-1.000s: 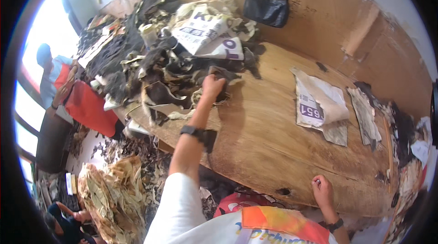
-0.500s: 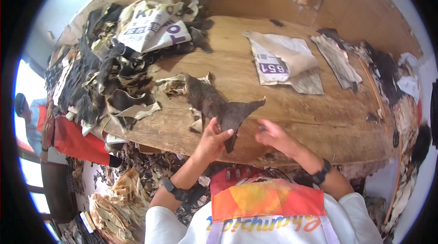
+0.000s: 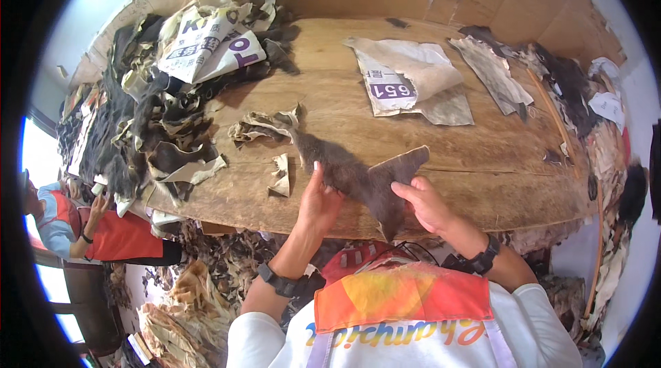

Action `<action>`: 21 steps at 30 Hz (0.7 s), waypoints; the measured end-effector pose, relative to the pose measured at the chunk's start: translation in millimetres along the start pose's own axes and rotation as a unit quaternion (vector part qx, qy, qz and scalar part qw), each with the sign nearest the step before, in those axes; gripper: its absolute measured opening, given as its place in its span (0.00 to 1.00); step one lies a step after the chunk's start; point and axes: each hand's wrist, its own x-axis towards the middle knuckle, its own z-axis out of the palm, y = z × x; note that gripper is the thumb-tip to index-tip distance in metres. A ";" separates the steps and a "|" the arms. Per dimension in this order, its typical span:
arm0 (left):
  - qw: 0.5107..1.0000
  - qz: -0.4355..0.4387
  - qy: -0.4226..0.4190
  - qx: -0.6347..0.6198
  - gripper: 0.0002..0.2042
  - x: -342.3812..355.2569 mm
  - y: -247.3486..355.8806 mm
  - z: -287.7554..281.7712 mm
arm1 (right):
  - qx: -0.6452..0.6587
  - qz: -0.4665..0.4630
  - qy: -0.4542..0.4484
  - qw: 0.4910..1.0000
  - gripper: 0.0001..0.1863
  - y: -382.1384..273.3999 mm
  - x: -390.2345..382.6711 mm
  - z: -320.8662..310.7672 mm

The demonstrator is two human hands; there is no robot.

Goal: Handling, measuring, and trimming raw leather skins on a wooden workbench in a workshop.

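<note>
One co-worker (image 3: 55, 225) in a red apron (image 3: 127, 223) is at the left end of the wooden tabletop (image 3: 313, 89). That end carries a heap of dark fur scraps (image 3: 141, 110), shaggy and curled, with stiff cream edges; a creased white printed sheet (image 3: 196, 48) covers part of it. Between the heap and the hands lie a curled cream strip (image 3: 261, 127) and, nearer the near edge, a small angular scrap (image 3: 280, 176). The left hand (image 3: 320, 206) pinches the fur piece (image 3: 368, 185), thumb uppermost. This piece is held at the middle of the near edge: brown, short-napped, elongated, forked into a blunt lobe and a tapered tip. Whether its far end joins the cream strip is unclear. The right hand (image 3: 428, 206) pinches the forked end, thumb on the nap. Toward the far edge lies a folded, rough-edged sheet (image 3: 413, 79); toward the far right corner, a tapering pale strip (image 3: 490, 73). A slim wooden stick (image 3: 554, 120) lies along the right end.
</note>
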 end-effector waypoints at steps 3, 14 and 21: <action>1.000 0.021 -0.004 -0.013 0.18 9.2 4.2 11.8 | -0.029 0.019 0.000 0.999 0.10 -6.1 -9.6 -21.8; 0.984 0.072 -0.093 0.136 0.07 30.3 45.2 26.7 | -0.037 -0.011 0.060 0.997 0.08 -30.4 -21.2 -49.4; 0.960 0.125 -0.132 0.211 0.08 32.8 59.7 70.7 | -0.104 -0.047 0.027 0.993 0.15 -15.2 -11.7 -91.5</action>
